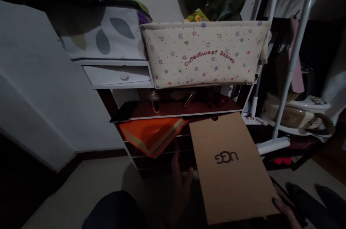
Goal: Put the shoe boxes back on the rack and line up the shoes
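Note:
A brown cardboard shoebox [229, 185] with upside-down "UGG" lettering stretches from the rack's front down toward me. My right hand [288, 212] grips its near right corner, thumb on top; the other fingers are hidden. Left of the box, my left hand [180, 184] is raised in shadow, its fingers apart and holding nothing. An orange box [154, 135] juts out at an angle from the shelf beyond my left hand. The shoebox's far end reaches the edge of the dark red shelf [140, 110]; whether it rests on anything there cannot be told.
Shoes with shiny heels stand on the dark red shelf. Above sits a star-patterned fabric bin [205, 56] beside a small white drawer [119, 75]. On the right, a pale mop pole [293, 56] leans near stacked basins [294, 113]. My knee [113, 209] shows below.

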Motion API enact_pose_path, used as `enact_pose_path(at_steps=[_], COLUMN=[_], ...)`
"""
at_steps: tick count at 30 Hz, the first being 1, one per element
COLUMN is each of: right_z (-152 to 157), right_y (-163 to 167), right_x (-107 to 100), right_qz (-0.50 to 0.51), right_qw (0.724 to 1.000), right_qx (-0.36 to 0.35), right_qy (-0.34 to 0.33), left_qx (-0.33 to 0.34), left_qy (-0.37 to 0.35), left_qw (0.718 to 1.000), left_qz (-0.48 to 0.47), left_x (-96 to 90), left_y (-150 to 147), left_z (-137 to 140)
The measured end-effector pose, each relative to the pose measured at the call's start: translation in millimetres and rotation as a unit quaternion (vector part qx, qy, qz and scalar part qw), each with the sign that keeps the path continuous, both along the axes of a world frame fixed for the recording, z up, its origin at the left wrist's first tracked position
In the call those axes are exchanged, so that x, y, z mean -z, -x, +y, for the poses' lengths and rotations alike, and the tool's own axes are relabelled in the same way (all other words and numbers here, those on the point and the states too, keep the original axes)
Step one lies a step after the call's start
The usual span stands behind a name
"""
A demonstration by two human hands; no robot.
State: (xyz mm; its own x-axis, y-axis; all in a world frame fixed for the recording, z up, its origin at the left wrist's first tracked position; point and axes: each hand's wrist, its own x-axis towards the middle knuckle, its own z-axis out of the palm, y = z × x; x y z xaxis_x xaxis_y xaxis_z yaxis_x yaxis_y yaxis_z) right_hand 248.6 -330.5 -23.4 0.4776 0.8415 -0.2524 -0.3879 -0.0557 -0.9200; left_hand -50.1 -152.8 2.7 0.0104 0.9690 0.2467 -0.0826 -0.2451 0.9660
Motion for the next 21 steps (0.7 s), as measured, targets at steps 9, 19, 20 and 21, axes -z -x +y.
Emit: enact_pose_path(at_steps=[9,19,20,21], right_z=[44,98,104,111], right_y=[31,4,1,-1], right_x=[-7,-32,-33,-32], right_qz=[0.215,0.208,0.205,0.200], right_qw=[0.976,0.978,0.978,0.978], right_qx=[0.014,-0.001,-0.001,-0.005], right_qy=[0.024,-0.030,-0.043,-0.058], left_qx=[0.126,0.170,0.157,0.142], left_qy=[-0.013,-0.026,-0.030,-0.036], left_qw=[0.991,0.985,0.987,0.988], left_qz=[0.033,0.003,0.018,0.039], left_x=[15.0,4.7,3.7,2.2], left_y=[-6,-23,-26,-29], left_z=[-17,-4,0,7])
